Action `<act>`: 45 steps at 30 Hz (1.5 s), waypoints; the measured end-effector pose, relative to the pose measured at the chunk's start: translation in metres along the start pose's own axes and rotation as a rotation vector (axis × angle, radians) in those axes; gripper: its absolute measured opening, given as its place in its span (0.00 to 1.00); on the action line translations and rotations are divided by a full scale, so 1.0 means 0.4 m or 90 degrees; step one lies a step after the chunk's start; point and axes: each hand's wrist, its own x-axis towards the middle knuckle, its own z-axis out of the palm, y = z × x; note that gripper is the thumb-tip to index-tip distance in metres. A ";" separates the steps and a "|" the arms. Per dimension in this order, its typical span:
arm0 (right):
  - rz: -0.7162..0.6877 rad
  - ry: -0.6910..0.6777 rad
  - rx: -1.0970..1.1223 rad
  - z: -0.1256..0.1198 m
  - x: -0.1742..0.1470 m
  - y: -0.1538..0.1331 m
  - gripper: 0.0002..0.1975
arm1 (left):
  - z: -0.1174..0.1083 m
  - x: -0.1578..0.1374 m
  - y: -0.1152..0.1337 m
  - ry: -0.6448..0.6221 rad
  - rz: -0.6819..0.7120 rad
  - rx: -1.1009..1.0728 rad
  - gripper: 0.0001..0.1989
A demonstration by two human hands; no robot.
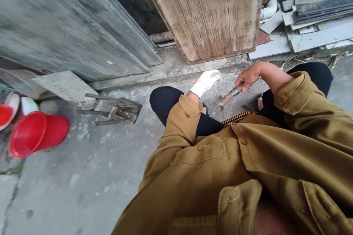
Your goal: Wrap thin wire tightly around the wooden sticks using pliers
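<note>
My left hand (205, 83) wears a white glove, with its fingers curled in front of my knee; anything inside them is too small to make out. A faint thin strand seems to run down from the glove. My bare right hand (248, 76) is wrapped round the grip end of a brown hand tool (228, 97) with a grey band near the fingers. Its far end points down and left toward the concrete, with a small reddish-brown tip; I cannot tell its exact kind. The two hands are apart, the tool's end below the glove.
A wooden board (212, 11) leans upright ahead of me. Stacked tiles and planks (320, 25) lie at the right by a white pipe (268, 10). On the left are an overturned wooden stool (118, 112), a red bucket (41, 134) and a flat slab (66, 86).
</note>
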 end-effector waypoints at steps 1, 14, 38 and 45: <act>-0.041 -0.063 0.045 -0.008 -0.015 -0.007 0.22 | -0.002 0.002 -0.001 0.025 0.001 -0.002 0.12; 0.209 0.419 0.036 -0.037 0.015 0.048 0.05 | 0.046 -0.023 0.043 -0.201 -0.001 -0.107 0.18; -0.330 0.081 0.382 -0.050 -0.058 0.036 0.30 | 0.026 0.023 -0.005 0.035 0.011 0.156 0.10; -0.332 0.236 0.495 -0.041 -0.022 0.058 0.28 | 0.046 0.018 -0.020 0.015 0.012 0.232 0.12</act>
